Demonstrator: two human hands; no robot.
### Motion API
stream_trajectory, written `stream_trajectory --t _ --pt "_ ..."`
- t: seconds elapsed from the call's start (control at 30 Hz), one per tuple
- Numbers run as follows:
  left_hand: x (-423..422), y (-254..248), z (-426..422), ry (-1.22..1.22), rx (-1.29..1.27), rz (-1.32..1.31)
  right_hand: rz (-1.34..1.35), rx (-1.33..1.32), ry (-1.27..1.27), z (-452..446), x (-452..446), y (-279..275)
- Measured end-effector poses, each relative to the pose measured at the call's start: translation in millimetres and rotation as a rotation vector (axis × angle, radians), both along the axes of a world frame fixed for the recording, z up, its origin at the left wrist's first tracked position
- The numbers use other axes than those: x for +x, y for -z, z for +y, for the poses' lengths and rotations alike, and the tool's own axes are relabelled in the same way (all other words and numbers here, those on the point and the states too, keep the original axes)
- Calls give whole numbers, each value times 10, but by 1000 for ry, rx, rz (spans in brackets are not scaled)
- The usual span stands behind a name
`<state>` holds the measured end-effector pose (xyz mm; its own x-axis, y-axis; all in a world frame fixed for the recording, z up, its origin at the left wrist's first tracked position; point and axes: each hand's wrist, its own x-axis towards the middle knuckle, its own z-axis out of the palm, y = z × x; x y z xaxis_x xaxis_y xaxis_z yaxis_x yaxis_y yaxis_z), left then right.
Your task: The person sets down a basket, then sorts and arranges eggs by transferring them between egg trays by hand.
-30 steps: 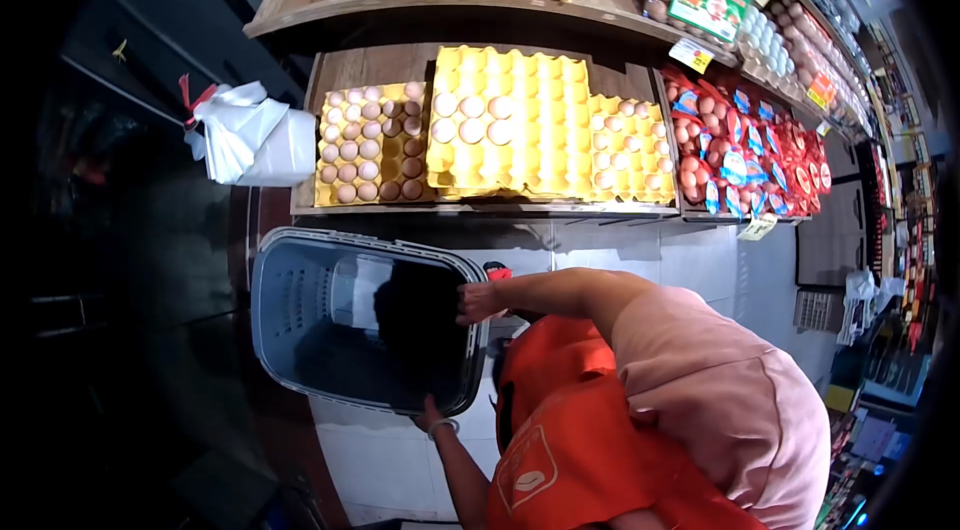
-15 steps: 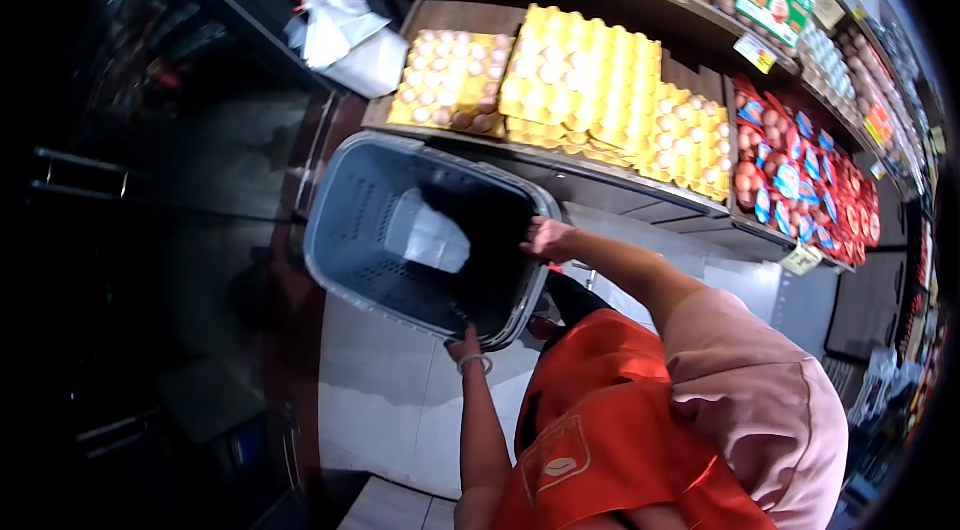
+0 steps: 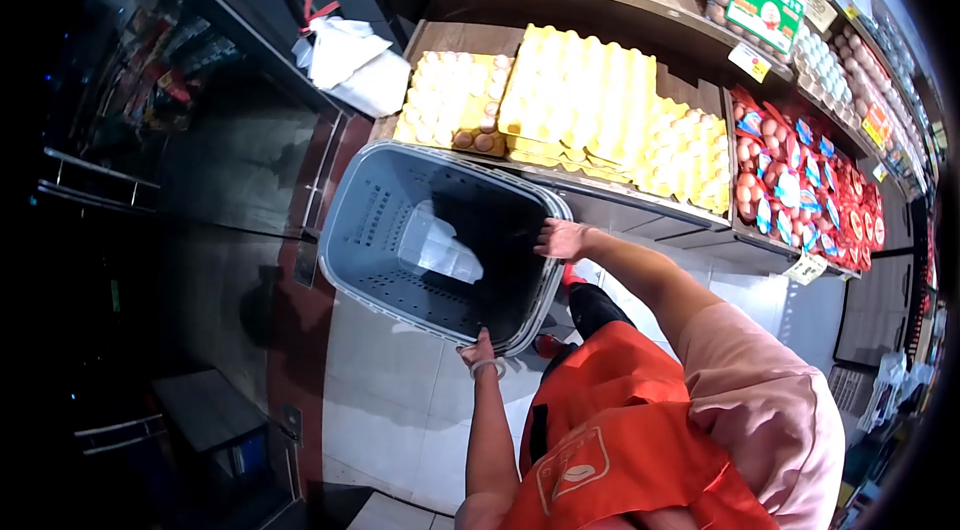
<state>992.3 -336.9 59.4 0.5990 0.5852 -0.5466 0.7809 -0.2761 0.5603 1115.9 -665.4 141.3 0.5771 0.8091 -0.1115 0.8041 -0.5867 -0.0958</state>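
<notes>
A grey plastic shopping basket (image 3: 385,275) with perforated walls is tilted so that I look into it; a pale patch of light lies on its bottom. Doubled rims at its near side suggest another basket nested with it. My left hand (image 3: 480,348) grips the near lower rim, thumb over the edge and the other fingers hidden beneath. On the right end of the rim, my right hand (image 3: 562,239) is closed with its fingers curled inward over the edge. Part of the inside is in deep shadow.
Beyond the basket stands a wooden shelf (image 3: 690,220) with yellow egg trays (image 3: 580,95) and eggs in red net bags (image 3: 800,180). A white bag with a red tie (image 3: 345,65) sits at the shelf's left end. Dark glass panels (image 3: 230,170) are at left, pale floor tiles (image 3: 385,410) below.
The basket and both hands appear slightly farther right and lower in the picture, and the shelves have shifted down too. Both hands keep their hold on the rim.
</notes>
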Motion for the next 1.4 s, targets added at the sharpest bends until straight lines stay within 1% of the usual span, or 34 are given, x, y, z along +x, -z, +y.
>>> stream_trajectory --t 0.03,0.07,0.1,0.13,0.17,0.2,0.27,0.3,0.33,0.37,0.4,0.47,0.5,0.53,0.6,0.63,0.67,0.7,0.73,0.8,0.87,0.93,1.0,1.07,1.1,1.13,1.2,1.23,1.27,1.33,1.37,1.4 --pt "-21 241 98 -25 -52 -25 -19 91 2 10 -9 12" --pt "-3 245 99 -70 -32 5 -39 170 17 -10 -27 18" --pt "-6 331 187 -61 -65 -9 -7 -12 56 82 -32 42" --pt "-52 352 204 -53 -142 -286 35 -191 93 190 -38 45" --pt "-16 572 333 -94 -158 -197 60 -223 132 217 -71 -161" --pt "29 348 307 -135 -179 -59 83 -249 164 235 -107 -360" --pt "73 107 261 -163 -190 44 -55 -148 311 265 -214 -146" --pt "82 -8 246 -197 -299 54 -85 -19 307 224 -296 -8" --pt "63 -149 216 -235 -408 69 -8 0 256 95 -406 -416" --pt "26 -250 154 -279 -519 87 17 169 256 -59 -549 -446" --pt "-9 -288 159 -245 -551 159 40 340 252 -219 -718 -473" --pt "-13 -404 240 -208 -604 278 449 319 403 -784 -1026 -594" --pt "-33 -666 56 -164 -497 248 263 503 466 -1124 -1197 -680" --pt "-72 -640 40 -172 -425 226 227 546 569 -1443 -1261 -941" --pt "-109 -870 -235 -210 -115 164 180 610 804 -2040 -1319 -974" --pt "-91 -930 -313 -111 70 80 338 547 960 -2284 -1248 -1106" --pt "-96 -987 -387 -13 256 5 43 511 935 -2510 -1162 -1045" --pt "-98 -1058 -467 86 444 -63 162 535 1013 -2663 -999 -1125" --pt "-42 -1145 -613 124 412 -225 -77 578 917 -2738 -777 -1252" --pt "192 -1350 -1049 200 347 -548 24 593 982 -2720 -267 -1573" --pt "513 -1467 -1412 300 221 -648 -9 667 860 -2582 245 -1746" --pt "945 -1917 -1944 356 134 -637 -20 733 718 -2353 712 -1772" --pt "1387 -2066 -2225 571 233 -722 72 611 626 -2126 1078 -1667" --pt "1856 -2370 -2594 686 283 -728 -84 597 537 -1889 1317 -1475" --pt "2083 -2475 -2745 729 249 -749 -41 504 556 -1803 1379 -1528" --pt "2307 -2520 -2859 775 211 -770 -75 452 576 -1744 1430 -1517" --pt "2746 -2400 -2985 907 230 -862 -146 345 625 -1631 1527 -1448" --pt "2922 -2394 -3059 970 274 -827 -192 383 639 -1619 1551 -1387" --pt "3080 -2394 -3126 1031 316 -793 -161 327 652 -1596 1569 -1384" --pt "3297 -2162 -3183 1114 371 -800 -101 212 684 -1551 1566 -1420" --pt "3350 -2077 -3193 1136 391 -783 -76 252 681 -1557 1561 -1481" --pt "3415 -2073 -3207 1164 412 -766 -56 232 692 -1532 1572 -1473"
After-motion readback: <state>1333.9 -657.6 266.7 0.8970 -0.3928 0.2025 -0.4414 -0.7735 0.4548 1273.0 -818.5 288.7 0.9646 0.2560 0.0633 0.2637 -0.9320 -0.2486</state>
